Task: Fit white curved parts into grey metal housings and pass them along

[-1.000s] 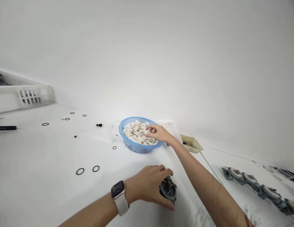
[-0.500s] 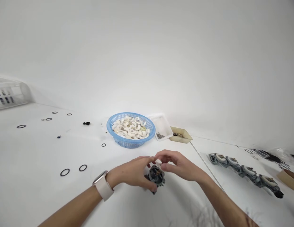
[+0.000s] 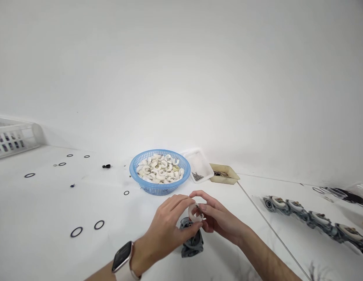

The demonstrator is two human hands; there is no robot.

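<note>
A white C-shaped ring with small dark and metal bits along one side is held up between my two hands. My left hand pinches its left and lower edge with fingers and thumb. My right hand has its fingertips closed on the ring's right side. Right below, a grey round-mouthed housing rests on the white table, partly hidden by my left thumb. Just behind my hands stands a blue mesh basket full of similar white curved pieces.
Beside the basket are a white tray of small pins and a beige bin. Assembled grey units lie in a row at right. Black rings are scattered at left, near a white crate.
The white ring has come up off the housing's opening and is now gripped by both hands. My left hand has left the housing's side. The view has tilted slightly upward.
</note>
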